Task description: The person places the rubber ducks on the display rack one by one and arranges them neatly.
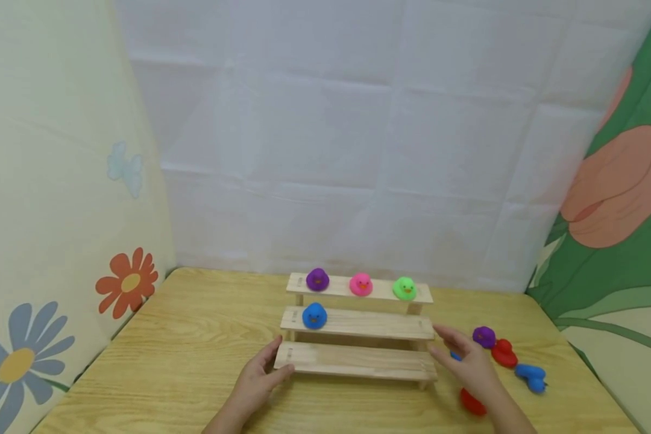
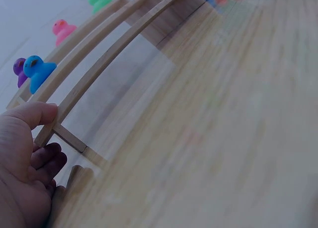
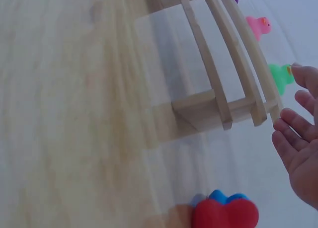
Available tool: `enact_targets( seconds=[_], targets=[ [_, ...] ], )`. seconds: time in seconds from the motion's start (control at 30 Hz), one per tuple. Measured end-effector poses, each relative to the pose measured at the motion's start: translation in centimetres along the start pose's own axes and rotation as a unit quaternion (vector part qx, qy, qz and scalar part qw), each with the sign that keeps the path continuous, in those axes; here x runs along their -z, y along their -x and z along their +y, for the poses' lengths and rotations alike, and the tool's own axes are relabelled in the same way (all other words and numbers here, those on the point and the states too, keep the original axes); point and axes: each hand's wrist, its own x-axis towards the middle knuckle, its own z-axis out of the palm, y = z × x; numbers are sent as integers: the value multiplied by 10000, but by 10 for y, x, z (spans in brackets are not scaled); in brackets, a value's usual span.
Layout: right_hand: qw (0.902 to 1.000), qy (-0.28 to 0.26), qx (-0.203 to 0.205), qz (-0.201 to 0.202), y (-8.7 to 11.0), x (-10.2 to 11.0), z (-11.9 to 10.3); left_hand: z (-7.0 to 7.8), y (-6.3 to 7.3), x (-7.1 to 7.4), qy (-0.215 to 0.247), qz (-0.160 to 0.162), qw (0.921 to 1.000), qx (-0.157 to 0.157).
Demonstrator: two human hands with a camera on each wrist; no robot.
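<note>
A three-step wooden display rack (image 1: 358,361) stands on the table. My left hand (image 1: 256,378) grips the left end of its lowest step, thumb on top and fingers curled below, as the left wrist view (image 2: 30,163) confirms. My right hand (image 1: 471,364), fingers extended, is beside the rack's right end; whether it touches is hard to tell. On the top step sit a purple duck (image 1: 317,279), a pink duck (image 1: 361,284) and a green duck (image 1: 404,289). A blue duck (image 1: 314,316) sits at the left of the middle step.
Right of the rack lie loose ducks: a purple one (image 1: 484,337), a red one (image 1: 504,353) and a tipped blue one (image 1: 531,378). Another red duck (image 1: 472,402) and a blue piece (image 1: 456,355) are partly hidden by my right hand. A white cloth (image 1: 358,150) hangs behind.
</note>
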Motion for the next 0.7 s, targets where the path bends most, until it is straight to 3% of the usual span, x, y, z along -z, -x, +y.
enact_targets(
  seconds=[0.37, 0.7],
  targets=[
    [9976, 298, -623, 95, 18, 16, 25, 1, 1, 0, -12, -31, 10000, -32],
    [9948, 485, -891, -84, 25, 31, 47, 2, 0, 0, -24, -40, 10000, -50]
  ],
)
